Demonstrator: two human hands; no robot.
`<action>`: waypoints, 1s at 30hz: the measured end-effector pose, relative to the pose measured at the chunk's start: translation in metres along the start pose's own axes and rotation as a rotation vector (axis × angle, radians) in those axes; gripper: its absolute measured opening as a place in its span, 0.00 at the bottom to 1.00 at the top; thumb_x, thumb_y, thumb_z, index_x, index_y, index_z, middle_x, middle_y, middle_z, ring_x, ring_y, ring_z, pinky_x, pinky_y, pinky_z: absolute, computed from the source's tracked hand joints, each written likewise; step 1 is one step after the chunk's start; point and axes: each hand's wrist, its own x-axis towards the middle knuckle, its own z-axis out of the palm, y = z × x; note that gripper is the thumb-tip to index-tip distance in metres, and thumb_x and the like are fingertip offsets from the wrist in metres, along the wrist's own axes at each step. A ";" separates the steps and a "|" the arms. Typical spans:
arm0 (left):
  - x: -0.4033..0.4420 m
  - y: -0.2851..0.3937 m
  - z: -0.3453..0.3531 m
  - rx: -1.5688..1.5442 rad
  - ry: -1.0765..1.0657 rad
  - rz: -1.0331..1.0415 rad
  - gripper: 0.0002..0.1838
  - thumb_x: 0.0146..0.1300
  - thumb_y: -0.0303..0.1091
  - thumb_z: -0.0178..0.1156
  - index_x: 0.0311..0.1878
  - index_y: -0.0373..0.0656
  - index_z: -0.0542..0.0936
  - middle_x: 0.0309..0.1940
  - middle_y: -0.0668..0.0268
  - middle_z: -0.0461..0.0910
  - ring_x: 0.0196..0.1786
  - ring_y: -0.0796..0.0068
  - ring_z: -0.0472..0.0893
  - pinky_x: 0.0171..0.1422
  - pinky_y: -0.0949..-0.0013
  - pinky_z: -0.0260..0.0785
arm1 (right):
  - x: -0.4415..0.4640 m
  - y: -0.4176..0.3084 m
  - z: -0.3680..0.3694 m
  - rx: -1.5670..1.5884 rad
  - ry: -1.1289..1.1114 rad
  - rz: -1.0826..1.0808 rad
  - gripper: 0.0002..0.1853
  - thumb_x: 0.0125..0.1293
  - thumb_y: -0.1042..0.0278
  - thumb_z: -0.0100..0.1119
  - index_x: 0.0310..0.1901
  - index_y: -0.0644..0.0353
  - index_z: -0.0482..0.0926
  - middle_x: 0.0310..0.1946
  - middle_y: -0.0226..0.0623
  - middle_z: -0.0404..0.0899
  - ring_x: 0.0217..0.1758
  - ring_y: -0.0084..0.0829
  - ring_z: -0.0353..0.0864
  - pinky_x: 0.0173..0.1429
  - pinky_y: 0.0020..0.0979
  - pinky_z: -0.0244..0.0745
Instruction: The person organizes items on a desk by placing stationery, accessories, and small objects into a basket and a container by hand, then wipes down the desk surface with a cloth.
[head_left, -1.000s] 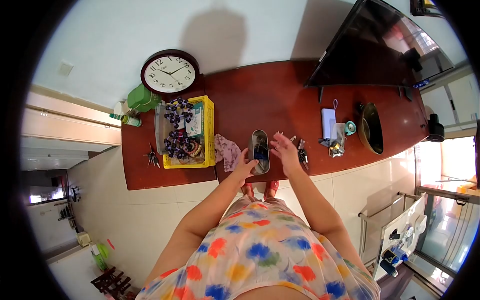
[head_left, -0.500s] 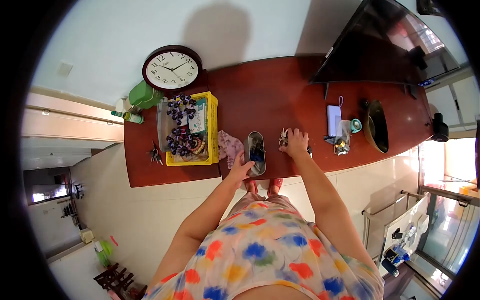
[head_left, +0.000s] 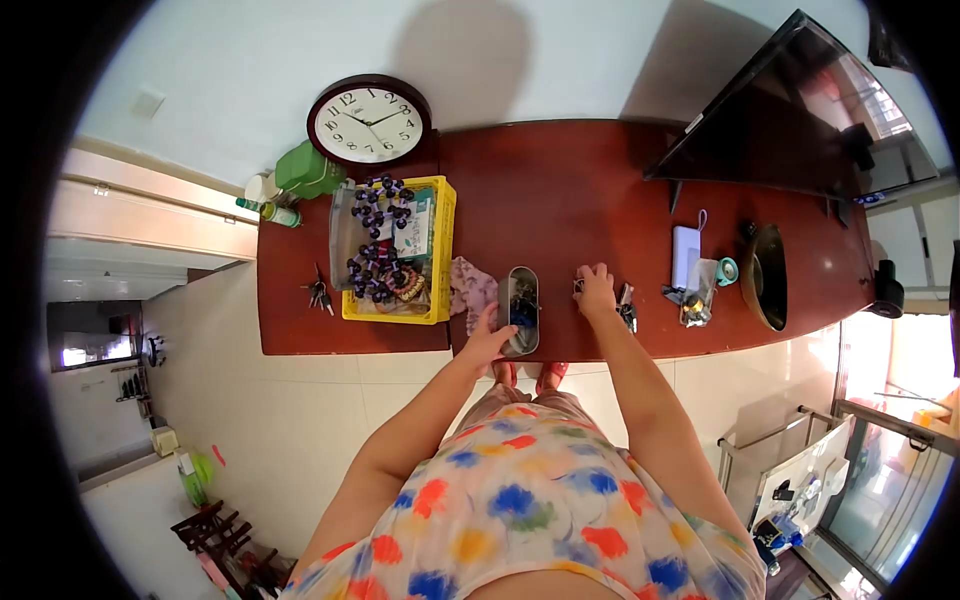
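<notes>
An oblong metal tin stands near the table's front edge, with small dark and blue items inside that I cannot make out. My left hand grips its left side, thumb over the near rim. To the right of the tin, my right hand is closed at the tabletop over a bunch of keys, mostly hidden by the fingers. A second dark bunch of keys lies just right of that hand. A pink patterned cloth is left of the tin.
A yellow basket with beaded items stands left, a wall clock behind it. More keys lie at far left. A lilac power bank, teal tape roll, brass bowl and television are right.
My right hand has closed over the keys, which showed plainly beside its fingers before. The second dark bunch is now less covered. My left hand stays on the tin; the view has shifted slightly.
</notes>
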 end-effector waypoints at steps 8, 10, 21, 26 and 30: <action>-0.002 0.004 0.000 -0.013 -0.026 0.005 0.39 0.63 0.33 0.60 0.73 0.62 0.51 0.56 0.65 0.73 0.57 0.67 0.73 0.56 0.48 0.67 | 0.012 0.022 0.022 0.069 0.020 -0.128 0.19 0.49 0.77 0.68 0.43 0.57 0.73 0.40 0.45 0.77 0.45 0.50 0.78 0.49 0.44 0.75; -0.005 0.008 0.002 -0.019 -0.020 0.006 0.39 0.63 0.33 0.60 0.73 0.62 0.51 0.56 0.65 0.73 0.57 0.67 0.73 0.56 0.48 0.67 | 0.016 0.031 0.026 0.234 -0.074 -0.023 0.17 0.51 0.76 0.68 0.42 0.57 0.73 0.38 0.42 0.78 0.41 0.44 0.80 0.43 0.39 0.77; 0.001 0.018 0.011 -0.027 0.025 -0.034 0.40 0.62 0.34 0.61 0.73 0.62 0.51 0.59 0.65 0.70 0.62 0.65 0.70 0.62 0.43 0.62 | -0.019 -0.008 -0.038 1.398 -0.392 0.321 0.11 0.62 0.74 0.63 0.45 0.62 0.74 0.37 0.33 0.78 0.37 0.26 0.81 0.43 0.29 0.82; 0.014 0.015 0.023 -0.032 -0.017 0.040 0.40 0.62 0.33 0.60 0.73 0.59 0.50 0.53 0.65 0.72 0.49 0.73 0.75 0.54 0.53 0.69 | -0.041 -0.052 -0.067 1.694 -0.566 0.265 0.07 0.65 0.72 0.60 0.43 0.59 0.75 0.38 0.31 0.77 0.40 0.25 0.80 0.47 0.28 0.79; 0.021 0.011 0.033 -0.149 -0.111 0.112 0.39 0.64 0.32 0.56 0.74 0.57 0.47 0.52 0.66 0.72 0.48 0.74 0.74 0.51 0.59 0.71 | -0.051 -0.062 -0.058 1.594 -0.566 0.199 0.07 0.66 0.72 0.59 0.44 0.59 0.73 0.38 0.30 0.77 0.42 0.25 0.79 0.46 0.28 0.79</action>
